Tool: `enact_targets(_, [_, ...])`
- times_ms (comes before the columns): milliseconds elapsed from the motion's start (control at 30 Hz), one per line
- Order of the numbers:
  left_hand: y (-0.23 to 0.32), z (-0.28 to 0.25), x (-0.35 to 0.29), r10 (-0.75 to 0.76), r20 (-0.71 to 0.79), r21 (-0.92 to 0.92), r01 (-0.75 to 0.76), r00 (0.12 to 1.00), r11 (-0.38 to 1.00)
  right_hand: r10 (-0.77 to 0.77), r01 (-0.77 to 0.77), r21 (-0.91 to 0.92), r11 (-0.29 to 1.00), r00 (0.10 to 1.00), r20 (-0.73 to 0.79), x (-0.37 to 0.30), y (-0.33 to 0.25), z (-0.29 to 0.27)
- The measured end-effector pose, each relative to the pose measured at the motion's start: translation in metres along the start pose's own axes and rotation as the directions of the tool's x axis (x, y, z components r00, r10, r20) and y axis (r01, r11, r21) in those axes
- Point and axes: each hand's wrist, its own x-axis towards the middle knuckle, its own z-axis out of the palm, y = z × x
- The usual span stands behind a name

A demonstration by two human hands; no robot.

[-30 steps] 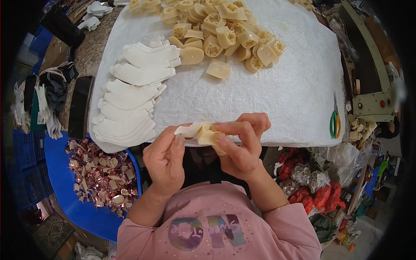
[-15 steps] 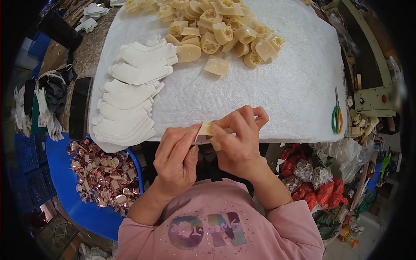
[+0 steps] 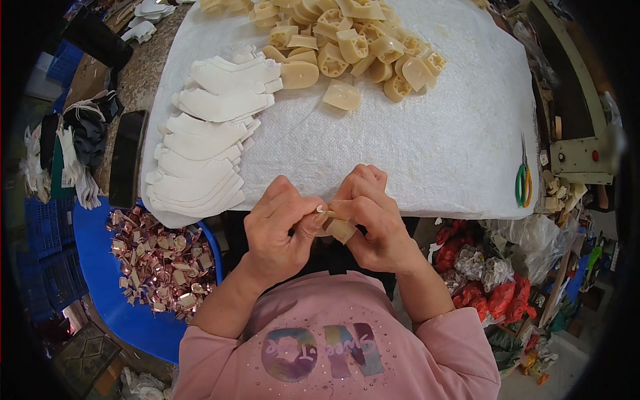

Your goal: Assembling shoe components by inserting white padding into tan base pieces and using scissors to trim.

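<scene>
Just off the table's near edge, both my hands are closed on a small beige plastic shoe heel (image 3: 341,230). My right hand (image 3: 373,220) grips the heel between thumb and bent fingers. Thumb and forefinger of my left hand (image 3: 280,223) pinch at the heel's left side, where a tiny white end (image 3: 320,209) shows between the fingertips. Fingers hide most of the piece. Overlapping white cut pieces (image 3: 200,167) lie on the table to the left. Farther back is a heap of similar beige heels (image 3: 353,43), with a single heel (image 3: 342,95) in front of it.
White woven sheeting (image 3: 427,153) covers the table. Green-and-orange handled scissors (image 3: 523,183) lie at its right edge; a dark phone (image 3: 128,160) lies left. Below left, a blue tub (image 3: 127,327) holds shiny pinkish pieces (image 3: 167,263). Red and clear plastic bags (image 3: 500,297) sit below right.
The heel has tilted and turned between my hands, its lower end now pointing down toward me. My left fingertips have shifted right, close to my right thumb.
</scene>
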Motion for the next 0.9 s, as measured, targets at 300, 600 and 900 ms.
enact_targets(300, [0.005, 0.003, -0.001, -0.034, -0.048, -0.034, 0.033, 0.998, 0.999, -0.1, 0.099, -0.05, 0.994, 0.995, -0.019, 0.002, 0.008, -0.003])
enact_targets(600, [-0.013, -0.02, -0.005, 0.073, -0.201, 0.127, -0.048, 0.977, 0.991, -0.106, 0.083, -0.123, 0.989, 0.975, -0.197, 0.012, -0.008, -0.003])
enact_targets(900, [0.008, -0.006, -0.006, 0.095, -0.172, -0.143, -0.12, 0.98, 0.982, 0.612, -0.276, 0.847, 0.454, 0.787, -0.071, -0.023, -0.003, 0.031])
